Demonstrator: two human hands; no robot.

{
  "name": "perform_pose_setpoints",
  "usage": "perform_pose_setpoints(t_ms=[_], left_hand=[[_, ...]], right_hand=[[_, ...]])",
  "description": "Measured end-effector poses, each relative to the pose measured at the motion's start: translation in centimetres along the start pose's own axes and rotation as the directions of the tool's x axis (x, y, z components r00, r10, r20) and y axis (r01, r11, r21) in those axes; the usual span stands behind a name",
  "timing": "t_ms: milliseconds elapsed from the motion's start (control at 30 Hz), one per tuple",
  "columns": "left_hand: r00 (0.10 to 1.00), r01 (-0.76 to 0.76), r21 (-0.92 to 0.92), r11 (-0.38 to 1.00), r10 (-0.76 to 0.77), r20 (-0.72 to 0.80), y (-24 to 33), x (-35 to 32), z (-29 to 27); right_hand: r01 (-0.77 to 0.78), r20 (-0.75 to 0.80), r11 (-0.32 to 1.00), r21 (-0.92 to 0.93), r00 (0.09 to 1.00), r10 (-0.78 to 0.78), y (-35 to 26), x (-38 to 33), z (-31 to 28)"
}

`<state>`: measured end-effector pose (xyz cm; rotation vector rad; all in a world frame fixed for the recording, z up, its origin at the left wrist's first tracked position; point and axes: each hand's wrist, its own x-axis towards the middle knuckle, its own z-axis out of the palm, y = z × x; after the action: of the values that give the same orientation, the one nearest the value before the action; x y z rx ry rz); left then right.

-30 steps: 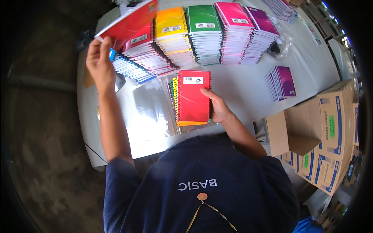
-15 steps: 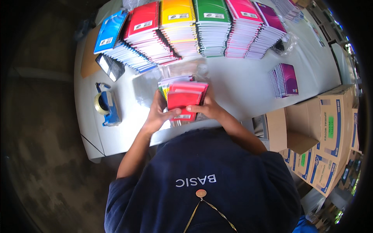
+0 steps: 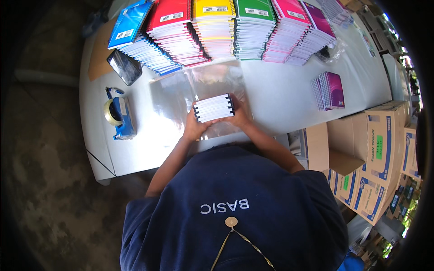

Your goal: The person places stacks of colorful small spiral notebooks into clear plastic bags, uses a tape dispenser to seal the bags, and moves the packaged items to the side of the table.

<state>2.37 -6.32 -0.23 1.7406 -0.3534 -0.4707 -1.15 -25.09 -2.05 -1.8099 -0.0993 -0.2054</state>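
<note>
Both my hands grip a small bundle of spiral notebooks (image 3: 213, 108) in front of my chest, over the table. Its white page edges face up, with dark spiral binding showing at both ends; the covers are hidden from this angle. My left hand (image 3: 193, 125) is closed round the left end, and my right hand (image 3: 238, 116) holds the right end, with fingers partly beneath. Under the bundle lies clear plastic film (image 3: 174, 97), shiny and flat on the white table (image 3: 280, 90).
Tall notebook stacks line the far side: blue (image 3: 131, 25), red (image 3: 169, 13), yellow (image 3: 212, 9), green (image 3: 254, 10), pink (image 3: 291, 11) and purple (image 3: 318, 20). A small purple pile (image 3: 333, 90) sits right, a tape dispenser (image 3: 123, 118) and phone (image 3: 124, 67) left. Cardboard boxes (image 3: 379, 153) stand lower right.
The notebooks, earlier fanned with red and pink covers showing, are now squared together and turned page edges up. Both hands have shifted to the bundle's ends. The view has shifted slightly.
</note>
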Motion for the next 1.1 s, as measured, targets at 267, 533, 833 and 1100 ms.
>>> perform_pose_setpoints(t_ms=[267,533,833,1100], left_hand=[[0.992,-0.096,0.146,0.985,0.083,0.091,7.9,-0.6,-1.9],[0.671,-0.047,0.964,0.26,0.723,-0.162,21.3,8.1,-15.9],[0.785,-0.616,0.377,0.691,0.503,0.361,14.1,1.9,-8.9],[0.988,0.149,-0.319,0.936,-0.151,0.02,9.3,-2.5,-4.9]], right_hand=[[-0.079,0.033,0.841,0.535,0.997,0.072,-7.4,1.7,-2.0],[-0.388,0.248,0.458,0.799,0.908,0.338,-10.3,3.7,-2.4],[-0.675,0.605,0.166,0.719,0.725,0.33,-9.0,2.0,-3.1],[-0.143,0.207,0.905,0.4,0.976,0.063,-8.5,1.7,0.3]])
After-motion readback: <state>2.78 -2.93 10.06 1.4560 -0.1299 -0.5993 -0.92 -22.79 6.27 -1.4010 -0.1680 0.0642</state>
